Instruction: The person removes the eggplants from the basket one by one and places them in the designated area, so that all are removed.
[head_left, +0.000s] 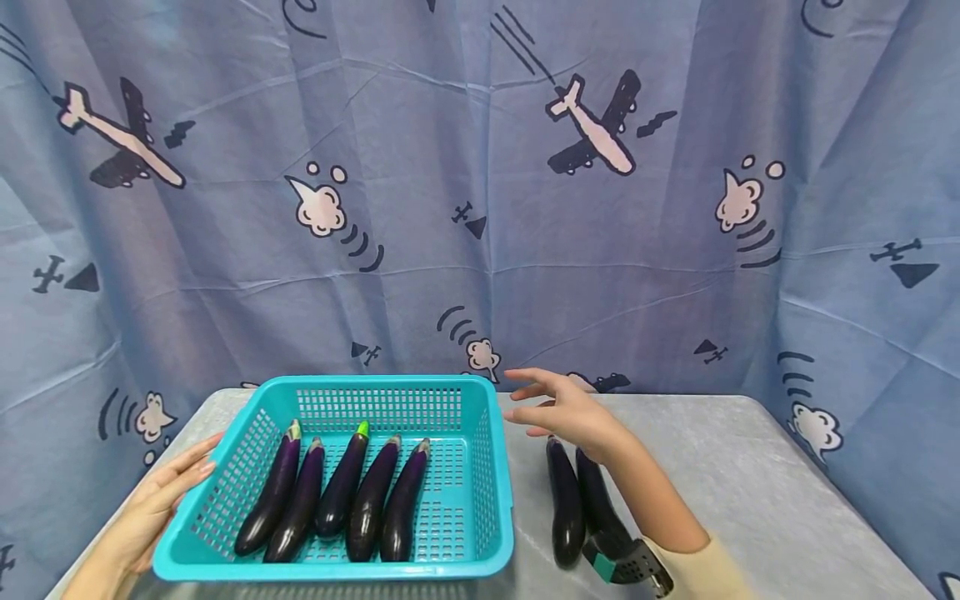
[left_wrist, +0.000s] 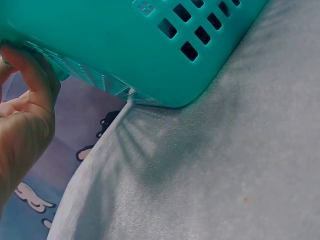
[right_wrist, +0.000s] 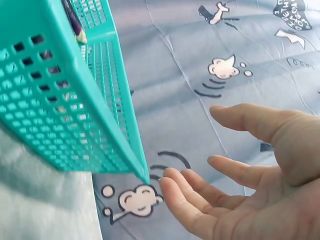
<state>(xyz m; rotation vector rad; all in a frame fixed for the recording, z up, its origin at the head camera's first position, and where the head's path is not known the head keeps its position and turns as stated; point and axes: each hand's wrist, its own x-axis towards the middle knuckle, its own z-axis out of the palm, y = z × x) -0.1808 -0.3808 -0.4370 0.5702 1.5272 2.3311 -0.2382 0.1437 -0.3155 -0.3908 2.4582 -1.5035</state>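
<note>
A turquoise plastic basket [head_left: 333,571] with perforated walls stands on the table and holds several dark purple eggplants [head_left: 372,500] side by side. At its left rim is my left hand [head_left: 161,496], its fingertips against the outside; in the left wrist view the same hand [left_wrist: 27,107] shows bent fingers at the rim, their tips partly hidden. My right hand [head_left: 562,408] hovers just beyond the basket's right side, fingers spread and holding nothing. Below its wrist, one eggplant [head_left: 566,508] lies on the table, with a second eggplant [head_left: 600,500] beside it, partly covered by the forearm and wristband.
The grey table [head_left: 735,475] extends to the right of the loose eggplants. Behind its far edge hangs a blue curtain [head_left: 420,208] printed with airplanes and clouds. A dark wristband with a device [head_left: 630,562] sits on the right forearm.
</note>
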